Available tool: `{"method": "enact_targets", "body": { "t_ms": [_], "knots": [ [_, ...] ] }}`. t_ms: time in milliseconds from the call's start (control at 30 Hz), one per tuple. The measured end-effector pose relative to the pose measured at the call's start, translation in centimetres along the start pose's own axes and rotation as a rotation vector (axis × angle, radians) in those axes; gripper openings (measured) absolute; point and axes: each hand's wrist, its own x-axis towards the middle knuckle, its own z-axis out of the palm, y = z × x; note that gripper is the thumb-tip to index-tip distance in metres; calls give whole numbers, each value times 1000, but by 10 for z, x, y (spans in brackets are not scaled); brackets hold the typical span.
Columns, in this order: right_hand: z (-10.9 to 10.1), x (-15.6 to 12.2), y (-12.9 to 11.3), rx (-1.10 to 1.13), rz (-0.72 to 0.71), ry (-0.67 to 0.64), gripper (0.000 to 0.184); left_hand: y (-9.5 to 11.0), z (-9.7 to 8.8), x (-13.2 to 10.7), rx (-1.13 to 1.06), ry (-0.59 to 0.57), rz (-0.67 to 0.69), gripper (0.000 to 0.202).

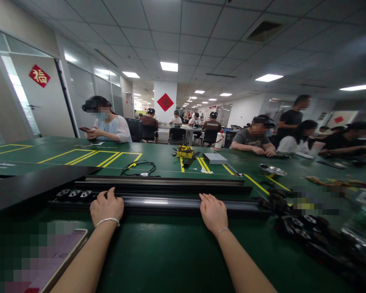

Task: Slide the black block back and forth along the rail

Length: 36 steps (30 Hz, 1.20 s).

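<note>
Two long black metal rails lie across the green table in front of me. My left hand (106, 206) rests on the near rail (158, 202), its fingers curled over the rail's top. My right hand (212, 211) also lies on the near rail, further right, with its fingers bent over the edge. The far rail (164, 182) sits just behind, parallel, and neither hand touches it. Small black fittings (74, 194) are lined up at the near rail's left end, beside my left hand.
A phone (61, 256) lies at the front left. Black parts (305, 228) are heaped at the right. A black cable (139, 167), a yellow item (185, 151), a grey box (215, 158) and a metal bowl (272, 170) lie further back. Several seated people work around the tables.
</note>
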Motion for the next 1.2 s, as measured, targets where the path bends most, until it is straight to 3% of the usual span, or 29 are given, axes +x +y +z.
{"method": "enact_targets", "body": {
  "t_ms": [667, 1200],
  "knots": [
    [5, -1, 4, 71, -17, 73, 38, 3, -4, 2, -86, -86, -55, 51],
    [0, -2, 5, 108, -30, 44, 37, 2, -3, 6, -91, -139, -120, 49]
  ]
}}
